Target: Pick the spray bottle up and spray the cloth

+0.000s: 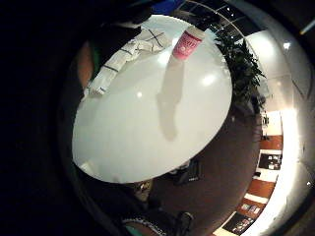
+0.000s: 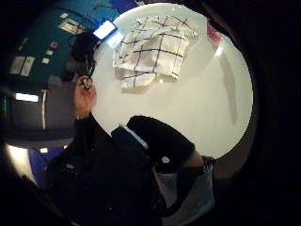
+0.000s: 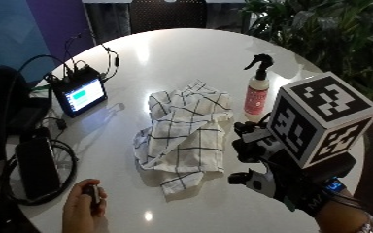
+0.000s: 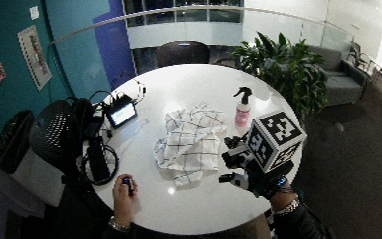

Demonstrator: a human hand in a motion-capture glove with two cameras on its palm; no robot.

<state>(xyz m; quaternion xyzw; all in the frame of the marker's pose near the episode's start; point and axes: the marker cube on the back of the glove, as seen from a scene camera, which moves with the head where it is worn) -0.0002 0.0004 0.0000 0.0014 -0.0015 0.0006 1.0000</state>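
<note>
Beyond the gloved right hand (image 3: 264, 165), farther across the round white table (image 3: 174, 53), stands the spray bottle (image 3: 258, 90): upright, long axis vertical, black trigger head on top with its nozzle turned toward the middle of the table, pale pink body below. The hand hovers above the table near its edge, apart from the bottle and holding nothing; such fingers as show in the outside view hang loosely curled. The checked cloth (image 3: 186, 133), white with dark grid lines, lies crumpled flat just beside the bottle and alongside the hand, toward the table's centre. The bare left hand (image 3: 83, 206) grips a small dark device at the near edge, well apart from both task things, so the gloved hand is the nearer one. Judged from this layout, the coming reach runs forward and slightly outward, with the fingers closing about the bottle's body or neck.

Surface: glossy and reflective. A small lit monitor (image 3: 83, 93) with cables and a dark phone (image 3: 38, 165) lie on the far side from the bottle. Room: a leafy plant (image 4: 280, 64) just behind the table, a dark chair (image 4: 183, 52), teal wall.
</note>
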